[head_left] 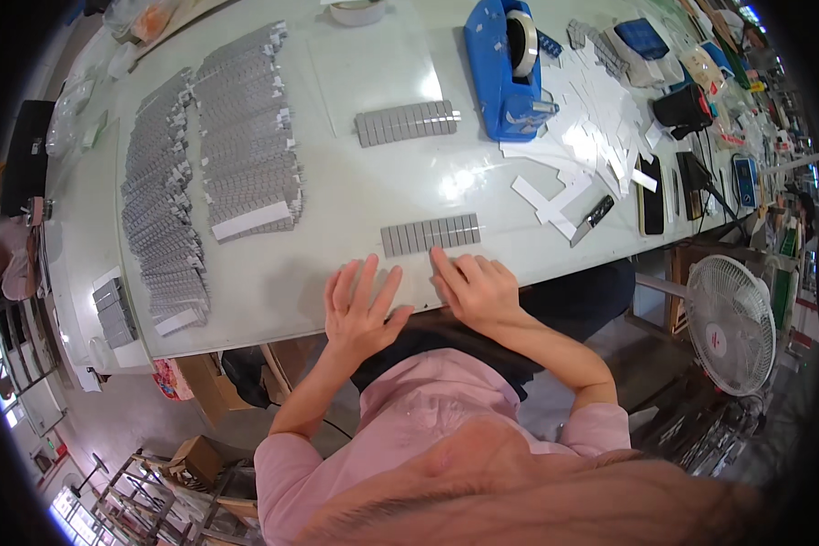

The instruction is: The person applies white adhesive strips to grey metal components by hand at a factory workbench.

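A short row of narrow grey blocks (414, 239), set side by side with a thin clear strip along it, lies on the table in front of me. My right hand (480, 293) reaches it with an outstretched index finger, the tip at the row's near edge. Nothing shows in that hand; its other fingers are partly bent. To the left, my left hand (361, 312) has its fingers spread and empty, near the row's left end but apart from it. Farther off sits a second row of grey blocks (406, 126), much like the first.
Two long stacks of similar grey rows (246, 127) cover the table's left side. A blue tape dispenser (500, 82) stands at the back. On the right lie white paper strips (555, 205), a black-handled knife (596, 215) and a phone (650, 196). A white fan (730, 325) stands beyond the edge.
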The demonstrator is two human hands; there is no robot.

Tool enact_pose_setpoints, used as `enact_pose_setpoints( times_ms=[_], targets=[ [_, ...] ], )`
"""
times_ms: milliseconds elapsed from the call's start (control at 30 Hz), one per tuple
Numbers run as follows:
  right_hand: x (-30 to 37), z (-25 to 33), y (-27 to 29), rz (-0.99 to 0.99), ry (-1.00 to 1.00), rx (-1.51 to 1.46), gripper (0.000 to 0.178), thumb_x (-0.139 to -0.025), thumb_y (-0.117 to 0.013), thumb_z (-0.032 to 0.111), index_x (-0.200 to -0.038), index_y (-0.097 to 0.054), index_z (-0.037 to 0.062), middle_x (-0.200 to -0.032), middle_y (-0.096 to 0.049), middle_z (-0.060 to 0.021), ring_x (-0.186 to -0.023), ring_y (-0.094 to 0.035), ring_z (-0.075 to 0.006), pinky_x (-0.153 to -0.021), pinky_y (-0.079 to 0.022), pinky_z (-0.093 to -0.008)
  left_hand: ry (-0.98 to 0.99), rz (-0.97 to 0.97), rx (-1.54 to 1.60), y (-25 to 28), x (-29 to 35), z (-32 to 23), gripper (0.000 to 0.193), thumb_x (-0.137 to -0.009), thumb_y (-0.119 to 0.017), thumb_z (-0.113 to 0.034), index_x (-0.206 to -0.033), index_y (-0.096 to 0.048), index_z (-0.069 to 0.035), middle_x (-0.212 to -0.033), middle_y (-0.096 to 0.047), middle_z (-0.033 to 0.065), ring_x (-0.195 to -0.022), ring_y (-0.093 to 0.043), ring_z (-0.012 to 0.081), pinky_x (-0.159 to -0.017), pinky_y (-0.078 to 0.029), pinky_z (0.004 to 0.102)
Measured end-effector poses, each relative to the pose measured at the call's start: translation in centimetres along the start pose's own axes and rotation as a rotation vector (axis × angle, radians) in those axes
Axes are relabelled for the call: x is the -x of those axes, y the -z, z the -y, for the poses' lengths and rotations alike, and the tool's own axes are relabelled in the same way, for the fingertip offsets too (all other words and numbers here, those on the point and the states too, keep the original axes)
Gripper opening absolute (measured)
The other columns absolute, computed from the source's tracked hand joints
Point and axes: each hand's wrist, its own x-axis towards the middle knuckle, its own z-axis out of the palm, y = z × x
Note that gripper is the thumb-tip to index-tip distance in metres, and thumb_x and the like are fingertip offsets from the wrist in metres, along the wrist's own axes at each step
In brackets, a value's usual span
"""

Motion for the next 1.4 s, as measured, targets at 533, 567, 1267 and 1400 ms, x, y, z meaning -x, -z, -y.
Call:
enact_pose_setpoints(
  times_ms=[533, 567, 1267, 1400],
  targets=[
    [9.4, -6.8, 4.7, 0.035, -0.180, 0.276, 0.048, -0.076, -0.077, 0.019, -0.122, -0.065, 0.0093, -0.113, -0.064, -0.0035, -0.104, -0.057, -0.0285, -0.093, -0.042, -0.0415, 0.113, 0.073, -0.024, 0.7, -0.4, 0.1, 0.047, -0.083, -0.069, -0.039, -0.123, -0.067, -0.014, -0.142, -0.052, 0.0072, -0.136, -0.039, 0.0299, -0.112, -0.021, 0.0509],
    [9.4, -6.6, 4.4, -0.069, -0.175, 0.215, 0.042, -0.072, -0.076, 0.004, -0.114, -0.069, 0.0079, -0.101, -0.065, -0.0040, -0.092, -0.059, -0.0271, -0.082, -0.048, -0.0374, 0.124, 0.076, -0.033, 0.7, -0.3, 0.0, 0.047, -0.083, -0.069, -0.039, -0.123, -0.067, -0.014, -0.142, -0.052, 0.0072, -0.136, -0.039, 0.0299, -0.112, -0.021, 0.0509],
    [0.9, -2.6, 1.7, -0.072, -0.925, -1.217, 0.011, -0.098, -0.059, 0.010, -0.103, -0.065, 0.0022, -0.070, -0.055, 0.0028, -0.058, -0.047, -0.0032, -0.052, -0.037, -0.0195, 0.102, 0.128, -0.106, 1.8, 0.1, 1.2, 0.039, -0.086, -0.067, -0.034, -0.122, -0.069, -0.021, -0.144, -0.051, 0.0072, -0.137, -0.037, 0.0291, -0.113, -0.014, 0.0509],
    [-0.3, -2.0, 0.7, -0.009, -0.878, -1.154, 0.011, -0.097, -0.062, 0.011, -0.103, -0.067, 0.0019, -0.071, -0.055, 0.0035, -0.059, -0.047, -0.0024, -0.053, -0.037, -0.0182, 0.108, 0.136, -0.045, 1.8, 0.1, 1.4, 0.041, -0.087, -0.066, -0.038, -0.123, -0.068, -0.020, -0.143, -0.053, 0.0080, -0.137, -0.038, 0.0295, -0.113, -0.018, 0.0499]
  ],
)
